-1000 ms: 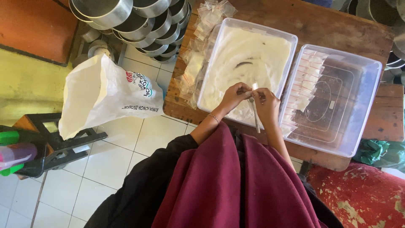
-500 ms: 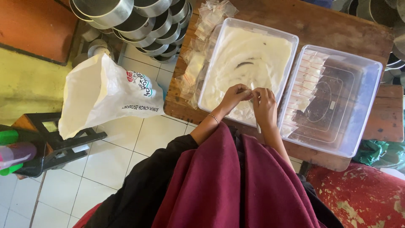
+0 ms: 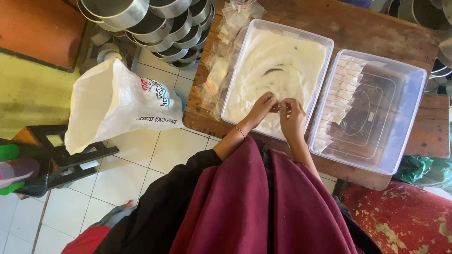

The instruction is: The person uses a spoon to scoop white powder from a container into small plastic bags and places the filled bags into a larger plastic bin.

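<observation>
1. Hands: compared with a second ago, the thin light strip that stood up between the fingers is no longer visible; both hands have drawn closer and now meet fingertip to fingertip
2. Left hand (image 3: 262,109): fingers curled and pinched on a small item at the meeting point; the item is too small to identify
3. Right hand (image 3: 293,115): fingers bent inward, touching the same small item; whether it fully grips cannot be told
4. Position: both hands sit over the near edge of the powder tub (image 3: 245,89), a clear rectangular tub holding white powder
5. Second tub (image 3: 405,127): just beside the right hand, on its outer side; a row of small filled sachets (image 3: 336,101) lines the wall nearest the hand, too tightly packed to count
6. Empty sachets (image 3: 217,75): a loose pile beyond the left hand, number unclear
7. Count: two hands, two tubs, one white sack (image 3: 115,103) well apart from the left hand, one wooden table (image 3: 376,28); stacked metal pans (image 3: 160,23) are cut off by the frame
</observation>
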